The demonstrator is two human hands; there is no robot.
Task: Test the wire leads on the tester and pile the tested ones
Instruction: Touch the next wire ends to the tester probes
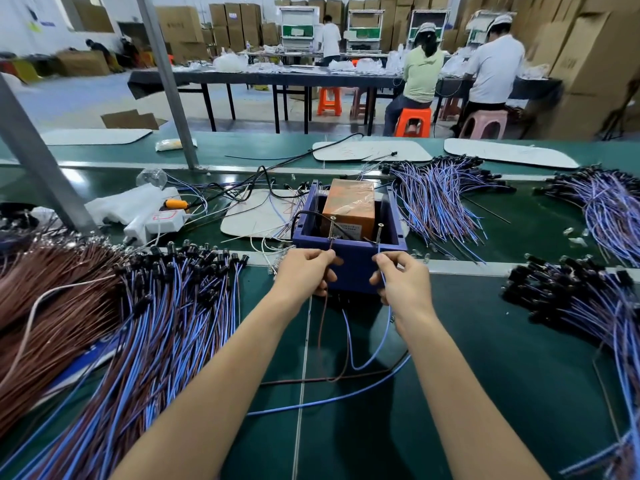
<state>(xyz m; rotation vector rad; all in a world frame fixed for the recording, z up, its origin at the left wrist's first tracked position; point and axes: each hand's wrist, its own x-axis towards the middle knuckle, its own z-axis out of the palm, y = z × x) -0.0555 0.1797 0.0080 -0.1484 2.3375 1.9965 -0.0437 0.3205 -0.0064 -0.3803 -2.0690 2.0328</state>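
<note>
Left hand, pinch on brown lead; right hand, pinch on blue lead; both against blue tester box.

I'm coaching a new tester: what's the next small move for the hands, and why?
Probably press both wire ends against the tester's two pins: the left hand pinches the brown wire, the right hand the blue wire, right beside them, contact unclear.
</note>
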